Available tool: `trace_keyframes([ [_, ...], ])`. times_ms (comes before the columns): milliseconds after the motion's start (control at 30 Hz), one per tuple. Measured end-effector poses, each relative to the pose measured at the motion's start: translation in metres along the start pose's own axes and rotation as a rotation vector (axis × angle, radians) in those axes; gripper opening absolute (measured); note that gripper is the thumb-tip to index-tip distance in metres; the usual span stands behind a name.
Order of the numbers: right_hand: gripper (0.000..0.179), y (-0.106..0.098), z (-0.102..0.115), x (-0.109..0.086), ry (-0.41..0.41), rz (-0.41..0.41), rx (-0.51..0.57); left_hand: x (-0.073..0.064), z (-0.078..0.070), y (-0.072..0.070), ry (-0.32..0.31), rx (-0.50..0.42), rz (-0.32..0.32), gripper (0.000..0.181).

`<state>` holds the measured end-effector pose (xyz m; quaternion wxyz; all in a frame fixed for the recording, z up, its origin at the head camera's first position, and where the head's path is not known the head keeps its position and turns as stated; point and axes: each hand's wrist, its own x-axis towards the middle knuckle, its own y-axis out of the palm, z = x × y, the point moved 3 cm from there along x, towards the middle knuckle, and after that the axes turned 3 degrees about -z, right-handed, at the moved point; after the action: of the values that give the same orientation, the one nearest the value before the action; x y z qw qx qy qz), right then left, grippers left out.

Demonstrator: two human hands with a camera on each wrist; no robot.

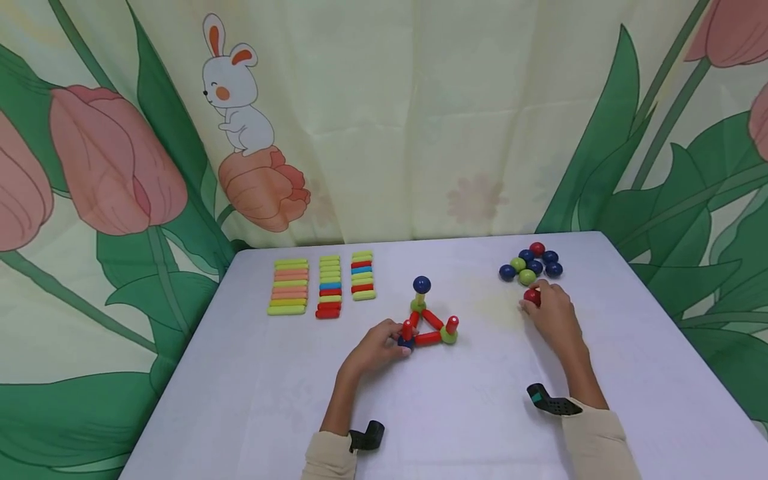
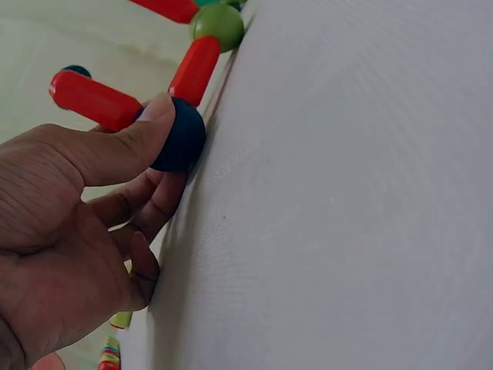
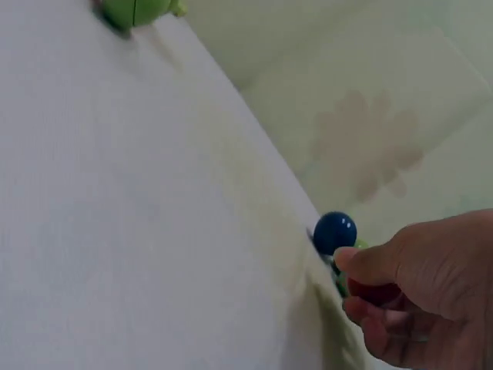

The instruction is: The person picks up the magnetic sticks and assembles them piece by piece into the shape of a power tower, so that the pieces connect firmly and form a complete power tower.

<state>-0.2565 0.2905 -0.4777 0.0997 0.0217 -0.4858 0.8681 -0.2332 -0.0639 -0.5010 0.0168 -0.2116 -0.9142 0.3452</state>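
A triangular frame of red rods (image 1: 428, 339) joins two green balls (image 1: 449, 335) and a blue ball (image 2: 182, 137) on the table. Short red rods stand up from two corners; the far corner carries a pale rod topped by a dark blue ball (image 1: 422, 285). My left hand (image 1: 377, 345) grips the blue corner ball between thumb and fingers. Over at the right, my right hand (image 1: 555, 317) pinches a red ball (image 1: 531, 297) beside the group of loose balls. In the right wrist view the fingers (image 3: 370, 266) partly cover that red ball.
Loose blue, green and red balls (image 1: 534, 268) lie clustered at the table's back right. Three columns of coloured rods (image 1: 288, 287) are laid out at the back left. Behind the white table (image 1: 480, 413) hangs a printed curtain (image 1: 384, 120).
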Motion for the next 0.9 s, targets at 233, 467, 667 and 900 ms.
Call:
trace_keyframes([
  [233, 0.046, -0.003, 0.044, -0.004, -0.136, 0.124, 0.272, -0.002, -0.004, 0.001, -0.023, 0.022, -0.067, 0.043],
  [467, 0.042, 0.002, 0.076, -0.011, -0.287, 0.222, 0.435, -0.008, -0.012, 0.006, 0.021, -0.008, 0.009, 0.044],
  [667, 0.047, 0.006, 0.094, -0.014, -0.290, 0.220, 0.470, -0.008, -0.009, -0.007, 0.043, -0.137, -0.028, 0.023],
  [900, 0.043, 0.012, 0.106, -0.018, -0.346, 0.176, 0.453, 0.009, -0.004, -0.015, -0.032, -0.221, -0.236, 0.046],
])
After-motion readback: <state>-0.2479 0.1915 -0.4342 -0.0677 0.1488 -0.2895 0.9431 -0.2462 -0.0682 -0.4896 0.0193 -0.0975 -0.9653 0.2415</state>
